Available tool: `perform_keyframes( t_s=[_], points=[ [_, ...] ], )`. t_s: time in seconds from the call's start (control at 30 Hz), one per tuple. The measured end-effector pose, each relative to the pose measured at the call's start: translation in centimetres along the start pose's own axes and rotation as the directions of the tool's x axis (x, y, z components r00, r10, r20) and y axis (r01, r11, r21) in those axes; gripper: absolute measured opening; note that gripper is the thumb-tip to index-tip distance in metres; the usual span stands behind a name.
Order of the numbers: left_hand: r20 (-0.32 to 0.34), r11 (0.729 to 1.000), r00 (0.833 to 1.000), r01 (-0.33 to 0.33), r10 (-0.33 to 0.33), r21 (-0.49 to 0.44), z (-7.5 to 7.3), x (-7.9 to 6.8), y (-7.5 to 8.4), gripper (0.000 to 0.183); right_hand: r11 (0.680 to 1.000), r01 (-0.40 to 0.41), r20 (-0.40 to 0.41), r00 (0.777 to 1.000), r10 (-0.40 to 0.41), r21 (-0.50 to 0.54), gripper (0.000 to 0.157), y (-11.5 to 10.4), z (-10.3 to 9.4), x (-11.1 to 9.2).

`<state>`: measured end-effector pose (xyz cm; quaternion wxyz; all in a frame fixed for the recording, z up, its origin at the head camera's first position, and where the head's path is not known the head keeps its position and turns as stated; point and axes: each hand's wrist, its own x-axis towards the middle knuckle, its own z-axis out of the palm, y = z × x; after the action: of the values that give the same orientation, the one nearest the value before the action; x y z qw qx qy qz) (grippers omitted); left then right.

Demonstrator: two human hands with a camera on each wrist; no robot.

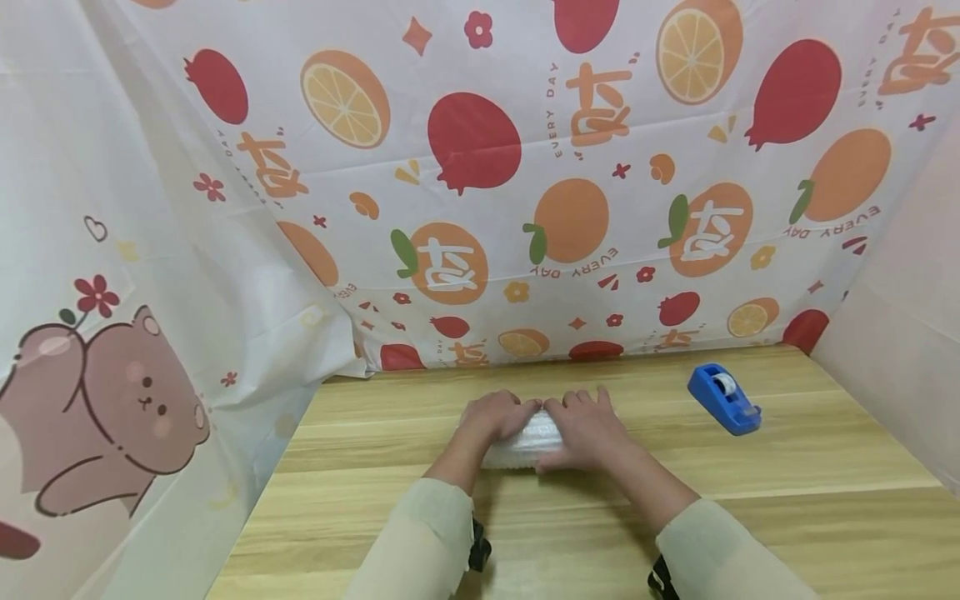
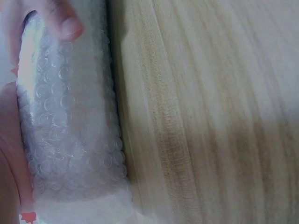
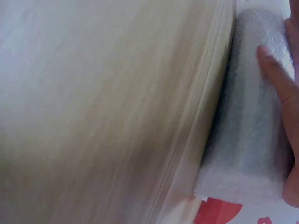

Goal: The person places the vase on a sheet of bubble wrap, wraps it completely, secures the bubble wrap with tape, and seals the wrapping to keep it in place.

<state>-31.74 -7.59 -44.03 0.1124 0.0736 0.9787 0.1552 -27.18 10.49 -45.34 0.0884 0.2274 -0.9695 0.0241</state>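
Observation:
A roll-shaped bundle of clear bubble wrap [image 1: 525, 446] lies crosswise on the wooden table, its two ends partly covered by hands. My left hand [image 1: 493, 417] grips its left part from behind and above. From the other side my right hand [image 1: 588, 429] holds it, the thumb laid along the near face, as the right wrist view also shows. The fingertips of both hands nearly meet at the bundle's top. Close up in the left wrist view, the bubbles of the wrap [image 2: 70, 112] show plainly; whatever is inside cannot be made out.
A blue tape dispenser [image 1: 723, 398] with a tape roll in it stands at the back right of the wooden table [image 1: 360, 500]. Fruit-printed sheeting [image 1: 472, 208] hangs along the table's back edge, and a white sheet with a bear [image 1: 142, 400] hangs at the left.

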Motion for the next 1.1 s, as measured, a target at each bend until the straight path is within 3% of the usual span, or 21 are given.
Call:
perform_keyframes(
  t_s=[0.3, 0.53, 0.73, 1.0, 1.1],
  points=[
    [0.003, 1.0, 1.0, -0.008, 0.008, -0.003, -1.0, 0.3, -0.3, 0.069, 0.999, -0.029, 0.049, 0.998, 0.03, -0.015, 0.103, -0.8, -0.6, 0.7],
    [-0.018, 0.999, 0.999, -0.038, 0.038, 0.009, -2.1, 0.9, 0.7, 0.072, 0.997, -0.076, 0.039, 0.996, 0.076, 0.005, 0.103, 0.0, -1.6, 1.2],
    [-0.062, 0.996, 0.997, -0.045, 0.05, 0.075, -1.3, 1.0, 0.9, 0.072, 0.997, -0.072, 0.034, 0.997, 0.071, 0.014, 0.101, 0.3, -0.9, 0.8],
    [-0.159, 0.98, 0.985, -0.032, 0.064, 0.195, 0.1, 0.0, 0.9, 0.079, 0.999, -0.045, 0.034, 0.998, 0.046, -0.004, 0.097, 0.1, 0.0, 0.4],
    [-0.169, 0.981, 0.984, -0.026, 0.059, 0.194, 0.5, -0.4, 0.8, 0.082, 1.0, -0.027, 0.044, 0.999, 0.027, 0.008, 0.095, 0.0, 0.3, 0.4]
  ],
)
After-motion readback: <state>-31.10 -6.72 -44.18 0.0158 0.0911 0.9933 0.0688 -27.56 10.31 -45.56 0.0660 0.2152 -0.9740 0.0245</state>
